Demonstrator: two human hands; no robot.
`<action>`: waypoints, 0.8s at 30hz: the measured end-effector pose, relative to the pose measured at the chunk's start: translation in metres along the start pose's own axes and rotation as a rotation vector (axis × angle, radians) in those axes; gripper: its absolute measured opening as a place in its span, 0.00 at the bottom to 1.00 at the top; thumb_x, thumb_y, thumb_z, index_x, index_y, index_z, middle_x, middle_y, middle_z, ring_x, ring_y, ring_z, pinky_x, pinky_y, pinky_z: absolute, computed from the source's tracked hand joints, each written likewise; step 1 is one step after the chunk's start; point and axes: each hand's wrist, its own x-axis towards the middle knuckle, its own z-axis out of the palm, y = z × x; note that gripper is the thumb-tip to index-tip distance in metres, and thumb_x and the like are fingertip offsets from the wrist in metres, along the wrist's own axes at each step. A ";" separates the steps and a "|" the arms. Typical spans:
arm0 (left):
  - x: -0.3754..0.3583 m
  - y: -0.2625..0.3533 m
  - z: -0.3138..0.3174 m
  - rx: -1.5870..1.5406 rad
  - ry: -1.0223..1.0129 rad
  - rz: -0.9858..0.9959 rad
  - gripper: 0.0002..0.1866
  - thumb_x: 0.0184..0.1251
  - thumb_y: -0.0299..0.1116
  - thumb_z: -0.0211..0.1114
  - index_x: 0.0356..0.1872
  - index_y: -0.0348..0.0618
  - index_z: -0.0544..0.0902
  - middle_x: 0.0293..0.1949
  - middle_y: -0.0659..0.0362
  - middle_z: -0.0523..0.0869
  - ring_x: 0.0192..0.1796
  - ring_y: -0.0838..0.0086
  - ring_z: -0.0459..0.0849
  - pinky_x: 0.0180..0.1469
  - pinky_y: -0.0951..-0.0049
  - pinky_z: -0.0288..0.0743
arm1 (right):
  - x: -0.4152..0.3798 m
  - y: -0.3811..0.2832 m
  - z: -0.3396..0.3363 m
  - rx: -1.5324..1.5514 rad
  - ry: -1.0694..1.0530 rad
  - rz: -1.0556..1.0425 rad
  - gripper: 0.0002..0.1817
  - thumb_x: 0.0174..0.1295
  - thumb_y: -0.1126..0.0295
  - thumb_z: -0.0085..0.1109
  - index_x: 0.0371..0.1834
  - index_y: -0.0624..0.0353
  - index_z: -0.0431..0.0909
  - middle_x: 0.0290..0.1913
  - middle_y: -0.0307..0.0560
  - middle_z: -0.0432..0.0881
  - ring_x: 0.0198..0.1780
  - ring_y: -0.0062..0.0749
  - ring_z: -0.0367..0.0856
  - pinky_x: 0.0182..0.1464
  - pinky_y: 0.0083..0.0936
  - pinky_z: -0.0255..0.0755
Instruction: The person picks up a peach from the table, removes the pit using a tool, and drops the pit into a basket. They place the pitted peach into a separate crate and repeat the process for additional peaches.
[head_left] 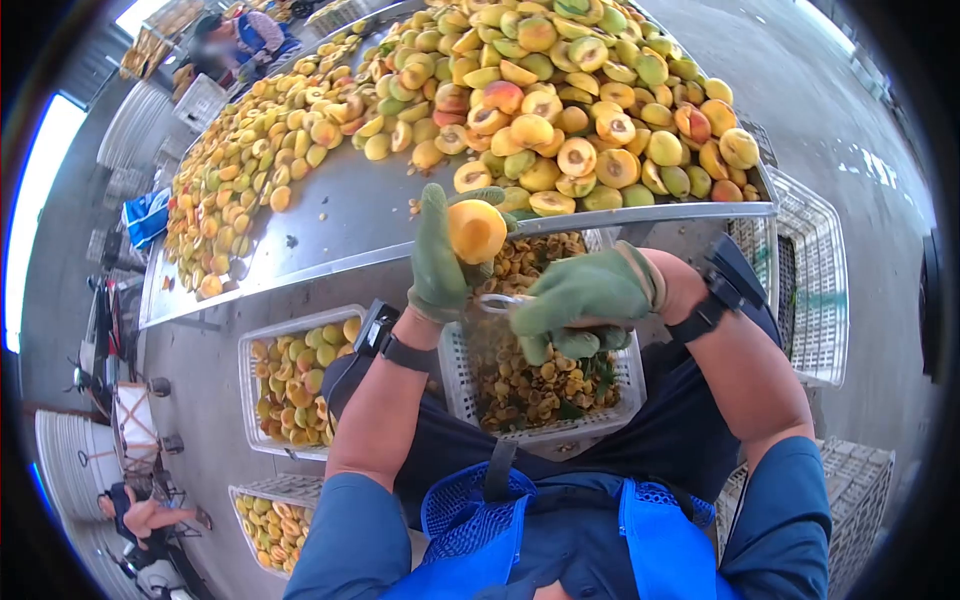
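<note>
My left hand [441,265], in a green glove, holds a yellow peach [477,232] up near the table's front edge. Its fingers and thumb are closed around the fruit. Just to the right, my right hand [583,298], also gloved in green, grips a pitting tool with a metal loop [502,303] pointing toward the left hand. The loop is apart from the peach, and the tool's handle is hidden in the fist. Beneath both hands, between my legs, stands a white plastic crate [465,390] of pits and scraps [545,385].
A metal table [345,215] bears a large heap of halved peaches [560,110]. Crates of peaches [305,375] stand at the left, with empty-looking crates [815,280] at the right. Another person [245,45] works at the far left; one more person [145,510] sits at lower left.
</note>
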 end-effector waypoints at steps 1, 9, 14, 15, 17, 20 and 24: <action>-0.001 0.002 0.000 -0.033 0.009 -0.001 0.44 0.79 0.71 0.41 0.59 0.34 0.82 0.39 0.50 0.91 0.28 0.76 0.87 0.25 0.82 0.80 | -0.006 -0.004 0.000 -0.100 0.049 0.045 0.29 0.71 0.40 0.54 0.42 0.58 0.86 0.20 0.34 0.76 0.17 0.19 0.72 0.19 0.21 0.68; -0.012 0.004 -0.007 -0.124 -0.009 -0.036 0.38 0.83 0.66 0.41 0.59 0.39 0.83 0.45 0.54 0.91 0.37 0.76 0.88 0.36 0.80 0.83 | -0.018 -0.027 0.015 -0.167 0.341 0.075 0.21 0.74 0.50 0.56 0.41 0.58 0.86 0.22 0.36 0.77 0.19 0.18 0.74 0.22 0.22 0.69; -0.043 0.039 -0.033 0.491 0.095 0.033 0.18 0.82 0.44 0.59 0.53 0.38 0.86 0.46 0.57 0.90 0.46 0.76 0.85 0.47 0.72 0.80 | -0.006 -0.014 0.013 -0.437 0.277 -0.037 0.15 0.75 0.60 0.53 0.39 0.58 0.84 0.22 0.36 0.79 0.18 0.18 0.77 0.19 0.21 0.70; -0.058 0.063 -0.033 0.690 0.217 -0.074 0.17 0.79 0.41 0.63 0.54 0.38 0.85 0.48 0.54 0.89 0.50 0.73 0.86 0.51 0.69 0.82 | -0.007 -0.026 0.025 -0.307 0.373 0.144 0.17 0.72 0.56 0.56 0.36 0.58 0.83 0.21 0.37 0.80 0.18 0.19 0.78 0.20 0.21 0.71; -0.083 0.050 -0.097 0.987 0.292 0.406 0.18 0.76 0.39 0.66 0.59 0.40 0.84 0.53 0.56 0.89 0.50 0.72 0.87 0.51 0.67 0.84 | -0.004 -0.029 0.036 -0.353 0.370 0.223 0.18 0.70 0.54 0.58 0.34 0.59 0.83 0.21 0.39 0.81 0.19 0.20 0.79 0.21 0.21 0.72; -0.145 0.031 -0.221 1.449 0.435 0.696 0.29 0.63 0.34 0.73 0.66 0.39 0.79 0.57 0.53 0.88 0.54 0.61 0.88 0.56 0.62 0.84 | 0.001 -0.018 0.034 -0.449 0.300 0.124 0.20 0.69 0.52 0.60 0.33 0.61 0.82 0.22 0.40 0.82 0.20 0.22 0.80 0.24 0.23 0.74; -0.266 -0.005 -0.427 1.887 0.859 -0.086 0.42 0.51 0.34 0.79 0.72 0.44 0.74 0.60 0.44 0.85 0.58 0.45 0.84 0.62 0.54 0.79 | -0.007 -0.011 0.034 -0.448 0.301 0.181 0.23 0.69 0.49 0.61 0.34 0.61 0.81 0.25 0.42 0.84 0.25 0.24 0.83 0.28 0.27 0.76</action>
